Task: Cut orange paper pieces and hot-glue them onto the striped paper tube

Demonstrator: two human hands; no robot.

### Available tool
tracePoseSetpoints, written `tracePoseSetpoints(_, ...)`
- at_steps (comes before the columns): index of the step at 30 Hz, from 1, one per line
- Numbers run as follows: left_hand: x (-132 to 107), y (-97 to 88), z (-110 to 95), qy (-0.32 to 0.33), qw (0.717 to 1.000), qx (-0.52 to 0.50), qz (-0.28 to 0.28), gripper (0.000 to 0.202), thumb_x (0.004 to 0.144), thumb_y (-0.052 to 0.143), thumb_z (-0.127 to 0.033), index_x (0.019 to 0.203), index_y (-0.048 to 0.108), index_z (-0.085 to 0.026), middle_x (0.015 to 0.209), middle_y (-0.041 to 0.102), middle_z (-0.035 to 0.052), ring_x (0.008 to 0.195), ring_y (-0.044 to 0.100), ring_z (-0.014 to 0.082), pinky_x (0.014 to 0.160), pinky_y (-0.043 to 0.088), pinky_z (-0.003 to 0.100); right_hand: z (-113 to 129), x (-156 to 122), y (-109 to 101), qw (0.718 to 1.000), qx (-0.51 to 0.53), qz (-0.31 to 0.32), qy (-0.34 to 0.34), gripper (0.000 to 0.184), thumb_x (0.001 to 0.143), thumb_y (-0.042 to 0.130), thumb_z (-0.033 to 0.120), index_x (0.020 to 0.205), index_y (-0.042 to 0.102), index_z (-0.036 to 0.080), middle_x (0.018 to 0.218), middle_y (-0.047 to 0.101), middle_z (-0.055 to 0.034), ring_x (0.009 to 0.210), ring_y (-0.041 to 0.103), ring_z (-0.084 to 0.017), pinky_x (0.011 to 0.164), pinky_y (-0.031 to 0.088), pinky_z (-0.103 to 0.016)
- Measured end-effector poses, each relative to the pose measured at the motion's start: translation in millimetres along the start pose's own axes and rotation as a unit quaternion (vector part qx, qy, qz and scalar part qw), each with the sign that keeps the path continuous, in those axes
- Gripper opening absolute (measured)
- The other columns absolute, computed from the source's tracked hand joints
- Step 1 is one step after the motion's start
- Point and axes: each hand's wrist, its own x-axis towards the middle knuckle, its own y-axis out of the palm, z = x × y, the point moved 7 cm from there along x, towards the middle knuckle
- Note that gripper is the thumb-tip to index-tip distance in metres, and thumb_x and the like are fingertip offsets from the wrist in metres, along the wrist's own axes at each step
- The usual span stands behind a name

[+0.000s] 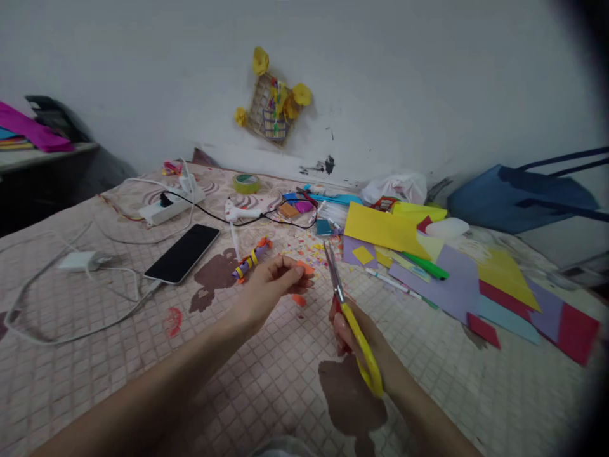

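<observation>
In my left hand (273, 279) is a small piece of orange paper (305, 268), pinched between thumb and fingers. My right hand (354, 330) is closed around the handles of a pair of scissors (364, 352) with yellow on the grip. The blades point up and away, just right of the paper and apart from it. Below my left fingers another orange scrap (299, 299) shows on the tablecloth. Beyond my left hand lies a purple paper roll (251, 260) with yellow bands and orange ends. Small coloured paper bits (304, 244) are scattered behind my hands.
A phone (183, 254) with a charging cable lies left, near a power strip (174, 204). Behind are a white glue gun (242, 212) and a roll of tape (246, 183). Coloured paper sheets (457, 279) and a marker (392, 281) spread right; a blue bag (518, 197) stands far right.
</observation>
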Motion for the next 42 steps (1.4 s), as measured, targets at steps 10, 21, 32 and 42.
tracePoseSetpoints(10,-3.2,-1.4,-9.8,0.029,0.998,-0.039,-0.029,0.014,0.076,0.064,-0.023,0.074,0.056,-0.013,0.075,0.066,0.0027,0.069,0.062,0.0116,0.072,0.049,0.027,4.1,-2.9,4.8,0.985,-0.17,0.026,0.024,0.021,0.084,0.05,0.038,0.076,0.04,0.021,0.064,0.045,0.0039,0.055,0.039,-0.012,0.05,0.032,-0.024)
tracePoseSetpoints(21,-4.2,-1.1,-4.0,0.034,0.998,-0.039,-0.035,0.014,0.077,0.064,-0.025,0.075,0.058,-0.013,0.077,0.064,0.0022,0.071,0.061,0.0114,0.072,0.048,0.027,0.6,-1.5,4.2,0.98,-0.193,0.032,0.018,0.018,0.085,0.05,0.034,0.077,0.042,0.02,0.066,0.049,0.0033,0.057,0.041,-0.012,0.053,0.033,-0.024)
tracePoseSetpoints(32,-4.5,-3.1,-4.6,0.055,0.994,-0.077,-0.052,0.011,0.078,0.063,-0.024,0.077,0.059,-0.014,0.08,0.063,0.0009,0.073,0.06,0.0103,0.073,0.048,0.026,1.2,-2.0,6.0,0.979,-0.199,0.035,0.022,0.02,0.084,0.051,0.035,0.076,0.041,0.02,0.066,0.048,0.0029,0.058,0.04,-0.012,0.053,0.032,-0.024)
tracePoseSetpoints(42,-4.2,1.1,-0.8,0.055,0.997,-0.045,-0.028,0.013,0.078,0.063,-0.025,0.076,0.06,-0.013,0.077,0.064,0.0015,0.072,0.059,0.0099,0.074,0.047,0.025,3.5,-1.6,5.6,0.984,-0.173,0.026,0.025,0.024,0.084,0.049,0.04,0.074,0.041,0.02,0.066,0.045,0.0033,0.058,0.039,-0.012,0.053,0.033,-0.024)
